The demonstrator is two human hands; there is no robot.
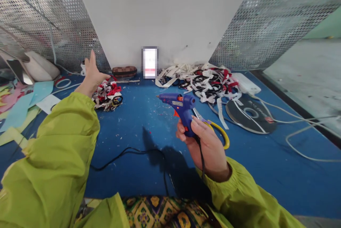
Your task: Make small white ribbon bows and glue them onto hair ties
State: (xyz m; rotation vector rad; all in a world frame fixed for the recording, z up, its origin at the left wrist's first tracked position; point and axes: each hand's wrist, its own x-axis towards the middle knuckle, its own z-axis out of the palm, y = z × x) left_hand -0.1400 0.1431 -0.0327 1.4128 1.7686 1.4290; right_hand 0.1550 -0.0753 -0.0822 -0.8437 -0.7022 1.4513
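My right hand (206, 146) is wrapped round the grip of a blue glue gun (179, 105) with an orange trigger, its nozzle pointing left above the blue table (138, 128). The gun's black cord (125, 153) trails down and left across the table. My left hand (92, 71) is stretched far out to the back left, fingers straight and apart, holding nothing. It hovers just above a small heap of red, white and black bows (108, 96). Both arms wear lime-green sleeves.
A big pile of white, black and red ribbon loops (205, 80) lies at the back. Yellow-handled scissors (220, 132) rest behind my right hand, a dark disc (249, 114) and white cables (301, 128) to the right. Perforated metal panels (266, 21) flank the table; coloured paper (21, 103) lies left.
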